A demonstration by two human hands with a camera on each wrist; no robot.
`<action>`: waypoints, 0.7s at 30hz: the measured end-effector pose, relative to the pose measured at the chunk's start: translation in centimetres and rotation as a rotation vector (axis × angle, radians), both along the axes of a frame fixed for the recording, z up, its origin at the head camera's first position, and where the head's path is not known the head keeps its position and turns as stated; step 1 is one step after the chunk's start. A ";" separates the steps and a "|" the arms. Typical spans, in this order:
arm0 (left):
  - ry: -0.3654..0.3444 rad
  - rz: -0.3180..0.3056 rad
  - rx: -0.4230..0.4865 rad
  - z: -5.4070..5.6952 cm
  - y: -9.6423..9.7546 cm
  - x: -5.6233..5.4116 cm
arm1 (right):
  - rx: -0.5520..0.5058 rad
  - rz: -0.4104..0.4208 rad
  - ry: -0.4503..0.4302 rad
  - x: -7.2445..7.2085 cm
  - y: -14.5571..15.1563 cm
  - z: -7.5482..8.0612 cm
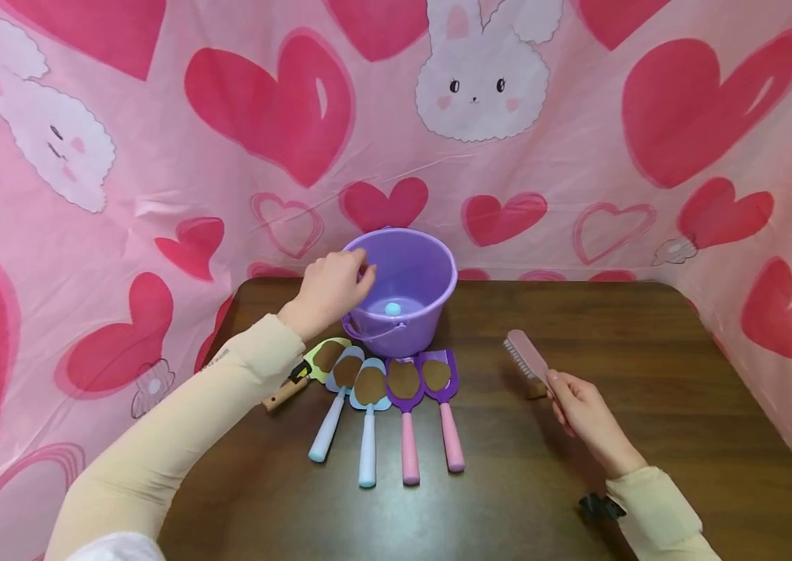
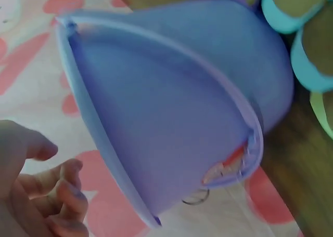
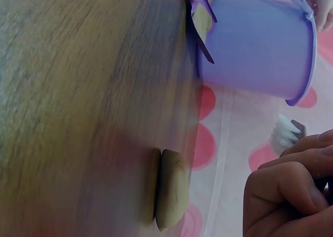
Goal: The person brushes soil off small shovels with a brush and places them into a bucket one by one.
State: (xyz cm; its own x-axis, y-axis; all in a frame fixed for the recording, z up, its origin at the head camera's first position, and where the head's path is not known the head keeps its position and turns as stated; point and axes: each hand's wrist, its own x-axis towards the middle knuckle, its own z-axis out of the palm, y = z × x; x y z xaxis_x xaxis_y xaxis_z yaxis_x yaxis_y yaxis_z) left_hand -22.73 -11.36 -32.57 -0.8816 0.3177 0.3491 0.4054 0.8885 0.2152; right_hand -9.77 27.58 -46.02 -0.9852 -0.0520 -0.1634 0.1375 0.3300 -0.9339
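My left hand (image 1: 331, 288) hovers by the left rim of a purple bucket (image 1: 424, 326), fingers loosely bent, holding nothing. A small light-blue ball (image 1: 392, 309) lies on the bucket's bottom. My right hand (image 1: 588, 421) grips the handle of a pink brush (image 1: 527, 352), raised above the right part of the table, its white bristles (image 3: 285, 135) facing left in the head view. Below the brush, a tan oval lump (image 3: 174, 190) lies on the wood, mostly hidden in the head view.
Several toy shovels lie before the bucket: two with pale-blue handles (image 1: 367, 456), two purple with pink handles (image 1: 410, 452). Brown ovals show on their blades. At left are a yellow-green shovel head (image 1: 317, 372) and a wooden handle (image 1: 286, 393). Heart-printed cloth (image 1: 578, 156) surrounds the table (image 1: 508, 499).
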 end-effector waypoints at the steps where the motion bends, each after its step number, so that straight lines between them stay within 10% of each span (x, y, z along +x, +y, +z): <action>1: 0.017 0.003 0.015 -0.1 0.1 0.4 | 0.005 0.004 0.004 0.0 0.0 -0.1; 21: 0.112 -0.164 0.112 -4.3 1.3 7.4 | 0.018 0.023 0.015 -0.1 -0.7 -0.3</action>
State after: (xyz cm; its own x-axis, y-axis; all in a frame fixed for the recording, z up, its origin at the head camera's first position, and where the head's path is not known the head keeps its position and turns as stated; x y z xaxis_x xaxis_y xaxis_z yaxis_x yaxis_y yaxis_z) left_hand -15.38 -10.04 -36.88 -0.7753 0.4073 0.4827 0.5691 0.7819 0.2543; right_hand -9.90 26.84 -46.35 -0.9860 -0.0719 -0.1502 0.1161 0.3499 -0.9295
